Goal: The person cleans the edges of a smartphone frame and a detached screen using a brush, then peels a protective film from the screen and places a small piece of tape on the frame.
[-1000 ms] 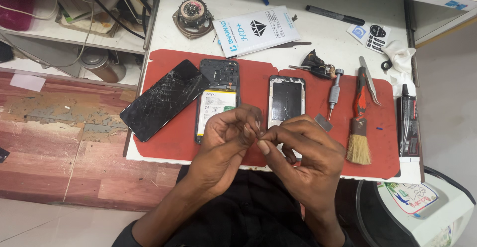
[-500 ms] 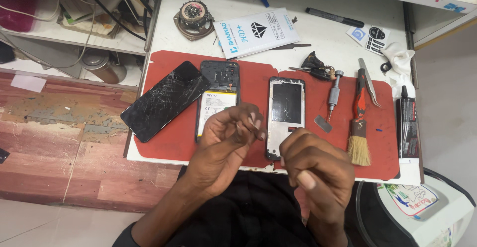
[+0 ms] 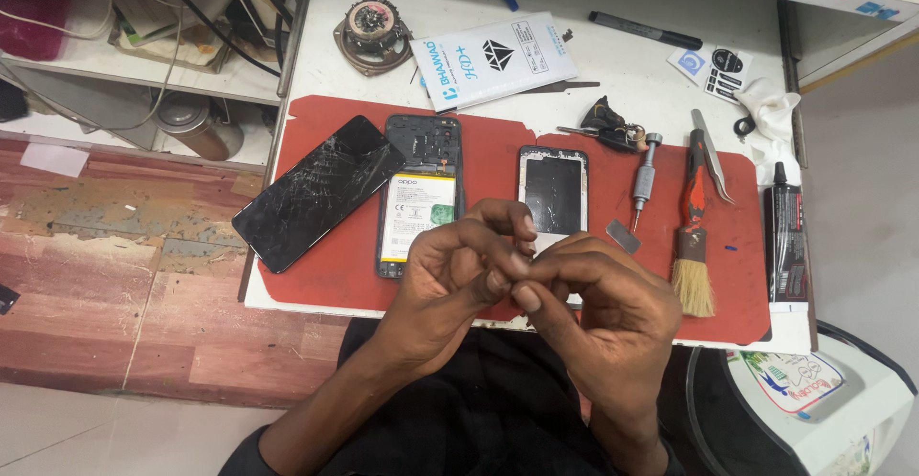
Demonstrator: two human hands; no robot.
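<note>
— What have you got there?

— My left hand (image 3: 450,280) and right hand (image 3: 598,309) meet fingertip to fingertip, fingers curled and pinched together. Whether something tiny sits between them, I cannot tell.

— And below them?

— The phone frame (image 3: 553,189) with its dark screen, partly hidden by my knuckles, lying on the red mat (image 3: 325,275) on the bench. Just left, the opened phone (image 3: 421,194) (battery showing), then the cracked screen (image 3: 316,189). Right: screwdriver (image 3: 643,179), brush (image 3: 693,246), tweezers (image 3: 713,155).
</note>
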